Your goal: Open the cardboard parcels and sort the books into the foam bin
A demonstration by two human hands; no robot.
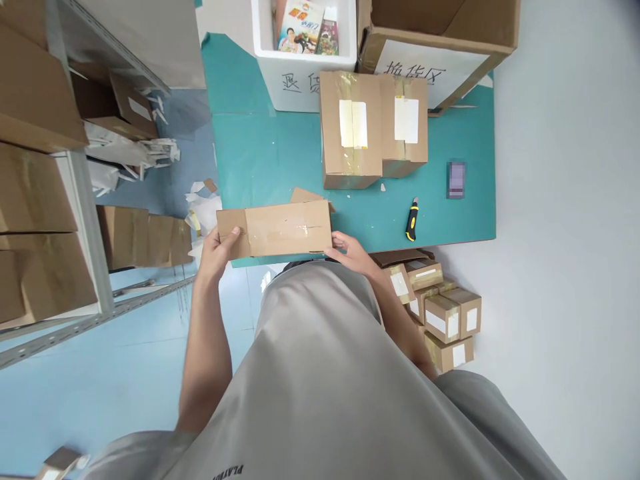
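Observation:
A brown cardboard box point(280, 230) with flaps folded out lies at the near edge of the green table point(260, 153). My left hand point(219, 252) grips its left flap, thumb on top and the fingers hidden below. At the box's right end is my right hand point(350, 251), its fingers curved against the edge and corner. Beyond the box, two taped cartons with white labels stand side by side, the left one point(337, 160) slightly nearer. A black and yellow utility knife point(412, 220) lies to the right.
Behind the cartons are a white foam bin point(295, 87) holding packets and a large open carton point(373, 50). A blurred phone-like object point(456, 180) lies at the right. Shelves with boxes point(37, 193) stand at the left; small parcels point(443, 317) are stacked below the table's right side.

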